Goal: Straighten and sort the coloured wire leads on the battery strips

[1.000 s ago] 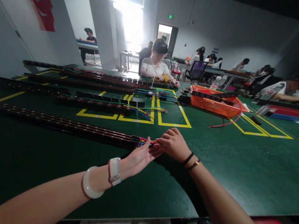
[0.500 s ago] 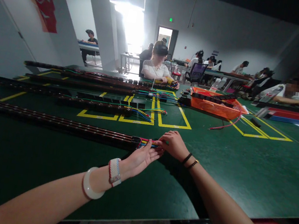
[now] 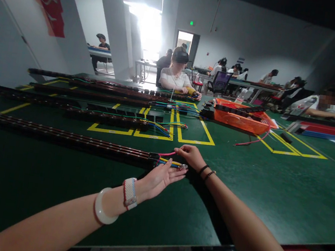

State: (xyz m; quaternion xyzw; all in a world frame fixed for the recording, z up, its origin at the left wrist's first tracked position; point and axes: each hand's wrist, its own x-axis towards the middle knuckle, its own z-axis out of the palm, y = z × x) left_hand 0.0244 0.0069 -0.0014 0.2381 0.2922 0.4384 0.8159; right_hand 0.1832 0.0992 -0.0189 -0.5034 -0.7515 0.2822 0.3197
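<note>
A long dark cable harness with brown strips [image 3: 96, 141] lies across the near part of the table, its right end in front of me. Out of that end come yellow and blue wires [image 3: 177, 164] with metal lugs at their tips. My left hand [image 3: 159, 179] is palm up with the fingers stretched under these wires and the thumb across them, so they lie in a loose hold. My right hand [image 3: 191, 156] is closed, pinching a pinkish-red wire [image 3: 168, 153] by its end, above and apart from the others.
More dark harnesses [image 3: 114, 119] with loose wire ends lie farther back on the green table [image 3: 271, 191], over yellow tape outlines. An orange basket [image 3: 240, 119] holds dark parts. A person [image 3: 175, 74] works across the table. Red and blue bars [image 3: 330, 132] lie at right.
My right hand has moved slightly left and up, drawing the red wire away from the bundle. The yellow and blue wires and their lugs now show over my left fingers.
</note>
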